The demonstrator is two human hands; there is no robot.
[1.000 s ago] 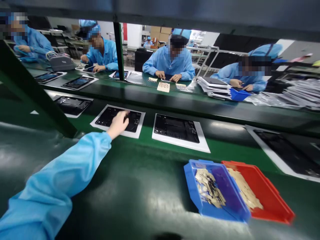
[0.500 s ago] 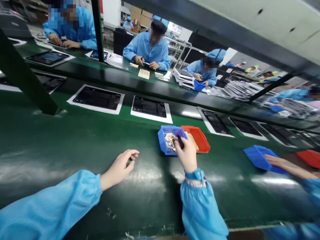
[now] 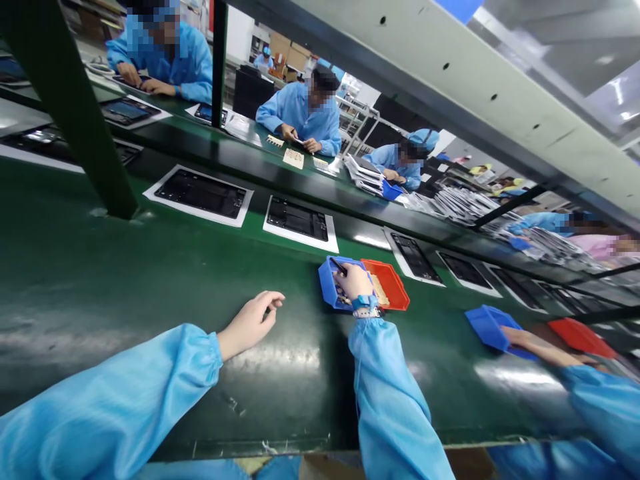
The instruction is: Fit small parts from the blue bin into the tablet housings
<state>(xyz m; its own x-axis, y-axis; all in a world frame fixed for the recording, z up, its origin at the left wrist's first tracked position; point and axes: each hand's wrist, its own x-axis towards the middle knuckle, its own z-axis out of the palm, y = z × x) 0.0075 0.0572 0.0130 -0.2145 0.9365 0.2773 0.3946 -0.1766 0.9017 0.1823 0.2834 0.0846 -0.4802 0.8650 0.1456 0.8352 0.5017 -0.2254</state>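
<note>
My right hand (image 3: 356,281) is closed round a dark pen-like tool (image 3: 338,267) and reaches into the blue bin (image 3: 327,283), which holds small pale pieces. Its fingertips are hidden in the bin. Touching that bin on the right is a red bin (image 3: 395,287) with tan pieces inside. My left hand (image 3: 255,321) hovers over or rests on the green bench (image 3: 190,287), left of the bins, with loosely curled fingers apart and nothing in them.
Black panels on white sheets (image 3: 200,195) lie in a row behind the bins. A green post (image 3: 95,133) stands at left. At right a co-worker's hand (image 3: 523,337) reaches into another blue bin (image 3: 493,327), near another red bin (image 3: 583,337). Several people sit opposite.
My right hand has moved forward and down into the blue bin with the dark tool. The view has shifted slightly. My left hand stays empty beside the bins.
</note>
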